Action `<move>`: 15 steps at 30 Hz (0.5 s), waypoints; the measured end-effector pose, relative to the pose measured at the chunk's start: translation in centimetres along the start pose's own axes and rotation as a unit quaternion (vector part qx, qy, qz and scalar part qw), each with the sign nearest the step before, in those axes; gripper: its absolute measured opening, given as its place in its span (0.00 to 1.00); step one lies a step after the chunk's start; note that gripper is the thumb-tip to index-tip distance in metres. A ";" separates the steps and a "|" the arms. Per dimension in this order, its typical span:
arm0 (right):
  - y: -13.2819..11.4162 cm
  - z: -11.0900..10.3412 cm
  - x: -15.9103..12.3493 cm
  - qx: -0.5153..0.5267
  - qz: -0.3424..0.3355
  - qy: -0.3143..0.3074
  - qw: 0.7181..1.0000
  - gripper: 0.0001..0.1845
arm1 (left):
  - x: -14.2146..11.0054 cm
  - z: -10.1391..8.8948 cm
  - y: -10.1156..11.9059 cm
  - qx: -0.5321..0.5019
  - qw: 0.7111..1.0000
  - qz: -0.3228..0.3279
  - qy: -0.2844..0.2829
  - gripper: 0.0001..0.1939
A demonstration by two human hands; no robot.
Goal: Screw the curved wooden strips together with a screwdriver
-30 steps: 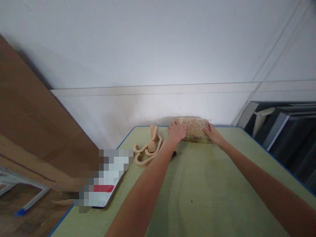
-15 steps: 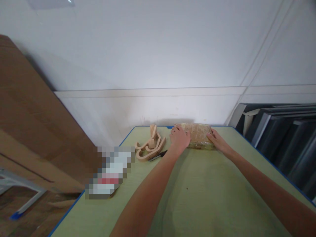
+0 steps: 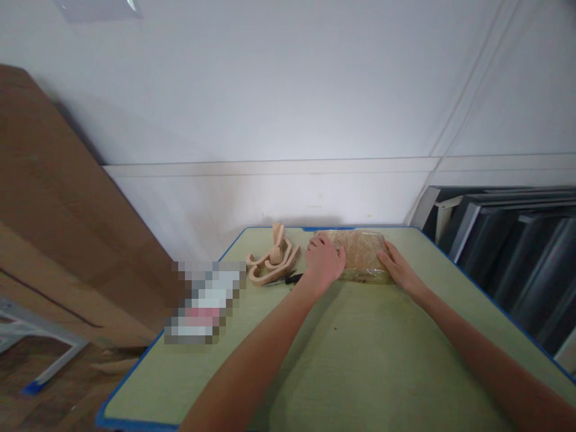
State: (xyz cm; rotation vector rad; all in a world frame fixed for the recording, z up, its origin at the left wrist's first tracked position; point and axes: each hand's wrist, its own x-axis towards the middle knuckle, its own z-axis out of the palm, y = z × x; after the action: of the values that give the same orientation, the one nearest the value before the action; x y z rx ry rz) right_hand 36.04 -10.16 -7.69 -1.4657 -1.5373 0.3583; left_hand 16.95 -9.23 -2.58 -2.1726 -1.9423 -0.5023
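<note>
- We take the middle of the pale green table with blue edging (image 3: 355, 360) as the dial's centre, with twelve toward the white wall (image 3: 270, 90).
- The brown, block-shaped package in clear plastic wrap (image 3: 362, 255) lies at twelve to one, its long side roughly along the table's far edge; we cannot tell whether it touches that edge.
- Our left hand (image 3: 326, 258) has its fingers bent around the package's left end, gripping it.
- Our right hand (image 3: 402, 273) grips the right end, thumb toward us; its other fingers are partly hidden behind the package.
- At ten to eleven, near our left hand, we see pale, curved wooden hook pieces (image 3: 269, 278) in a pile, inside the table's left corner.
- A slim tool with a black handle (image 3: 294, 278) lies between that pile and our left wrist.
- At nine, a pixelated white flat item with a red band (image 3: 209, 300) reaches the left edge.
- Green surface shows broadly between our forearms, and a strip runs from our right hand to the right edge at two to three.
</note>
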 end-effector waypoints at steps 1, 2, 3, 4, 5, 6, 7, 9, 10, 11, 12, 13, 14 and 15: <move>-0.1 0.0 -0.3 -0.002 0.000 0.001 1.000 0.17 | -0.3 -0.1 -0.1 0.002 1.000 0.001 0.001 0.30; -0.1 -0.1 -0.6 -0.005 0.000 0.001 1.000 0.17 | -0.6 -0.2 -0.2 0.005 1.000 0.001 0.002 0.30; -0.2 -0.1 -0.8 -0.007 0.001 0.000 1.000 0.17 | -0.9 -0.2 -0.2 0.007 1.000 0.002 0.003 0.30; -0.2 -0.1 -1.1 -0.009 0.002 0.000 1.000 0.17 | -1.1 -0.2 -0.3 0.009 1.000 0.003 0.003 0.30; -0.3 -0.2 -1.2 -0.011 0.005 0.000 1.000 0.17 | -1.2 -0.3 -0.3 0.011 1.000 0.004 0.003 0.30; -0.4 -0.2 -1.4 -0.014 0.008 0.001 1.000 0.17 | -1.3 -0.4 -0.3 0.013 1.000 0.005 0.002 0.30; -0.5 -0.3 -1.5 -0.016 0.011 0.002 1.000 0.17 | -1.4 -0.4 -0.3 0.015 1.000 0.006 0.001 0.30; -0.8 -0.4 -1.8 -0.022 0.017 0.004 1.000 0.17 | -1.4 -0.6 -0.3 0.019 1.000 0.009 -0.002 0.30; -0.9 -0.4 -1.9 -0.025 0.020 0.005 0.999 0.16 | -1.3 -0.7 -0.2 0.021 1.000 0.011 -0.004 0.29; -1.0 -0.5 -2.0 -0.029 0.022 0.005 0.999 0.16 | -1.3 -0.9 -0.2 0.022 1.000 0.012 -0.007 0.29; -1.2 -0.6 -2.1 -0.032 0.025 0.005 0.999 0.16 | -1.3 -1.0 -0.1 0.024 1.000 0.014 -0.009 0.29; -1.3 -0.6 -2.2 -0.036 0.027 0.006 0.999 0.16 | -1.2 -1.1 -0.1 0.024 1.000 0.016 -0.012 0.29; -1.4 -0.7 -2.3 -0.040 0.030 0.006 0.999 0.16 | -1.2 -1.2 -0.1 0.025 0.999 0.019 -0.014 0.29; -1.5 -0.8 -2.4 -0.044 0.032 0.006 0.999 0.16 | -1.2 -1.3 -0.1 0.025 0.999 0.022 -0.018 0.29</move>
State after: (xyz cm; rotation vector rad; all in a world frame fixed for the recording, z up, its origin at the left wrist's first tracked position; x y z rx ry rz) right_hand 35.34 -12.95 -7.17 -1.5856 -1.5162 0.3237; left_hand 16.61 -10.75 -1.81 -2.2025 -1.8992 -0.4073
